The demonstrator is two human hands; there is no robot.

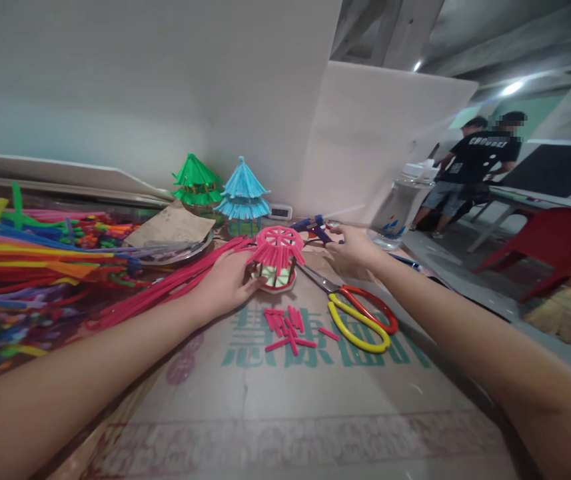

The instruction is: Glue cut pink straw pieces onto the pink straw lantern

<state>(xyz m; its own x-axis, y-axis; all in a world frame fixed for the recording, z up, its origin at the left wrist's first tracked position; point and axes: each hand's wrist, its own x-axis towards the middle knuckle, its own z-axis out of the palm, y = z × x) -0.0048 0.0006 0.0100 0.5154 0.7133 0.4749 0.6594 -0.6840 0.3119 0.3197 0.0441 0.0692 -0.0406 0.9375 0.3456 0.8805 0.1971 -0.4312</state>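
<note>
My left hand grips the side of a small pink pavilion model, built from fuzzy pipe cleaners on a pale base. Its roof shows open spokes at the top. Farther right, my right hand has its fingers closed around the handle of a dark blue glue gun, whose nozzle points left. Short cut pink pipe cleaner pieces lie in front of the model. Scissors with one red and one yellow handle rest to their right. Long pink pipe cleaners pass beneath my left forearm.
Green and blue pavilion models stand against the wall. Heaps of coloured pipe cleaners fill the left side, near a tray with cardboard. A clear jar stands at right. Beyond are two people and a red chair.
</note>
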